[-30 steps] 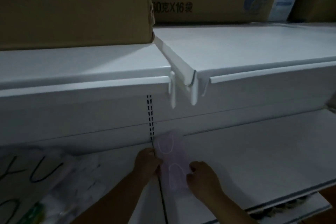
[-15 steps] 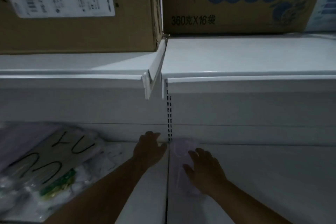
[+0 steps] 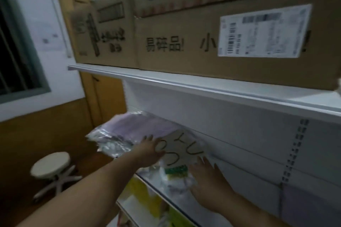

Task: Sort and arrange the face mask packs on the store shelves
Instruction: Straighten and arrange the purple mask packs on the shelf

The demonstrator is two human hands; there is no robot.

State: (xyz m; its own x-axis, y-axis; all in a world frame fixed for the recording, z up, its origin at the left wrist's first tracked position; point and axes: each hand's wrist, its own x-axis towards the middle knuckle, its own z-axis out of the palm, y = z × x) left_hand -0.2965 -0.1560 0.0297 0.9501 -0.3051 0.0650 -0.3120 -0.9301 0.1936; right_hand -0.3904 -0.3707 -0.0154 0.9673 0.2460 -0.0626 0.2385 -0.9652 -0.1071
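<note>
On the white metal shelf (image 3: 230, 186) a heap of clear plastic packs of pale purple face masks (image 3: 129, 132) is piled at the left end, with a cardboard sign (image 3: 181, 150) lying on top. Brown cardboard boxes (image 3: 184, 42) are stacked on the upper shelf (image 3: 203, 86). A round white stool (image 3: 50, 164) is seen on the floor to the left. The left hand (image 3: 147, 153) is laid on the heap with fingers spread; the right hand (image 3: 206, 178) is pressed flat against the heap's right side.
</note>
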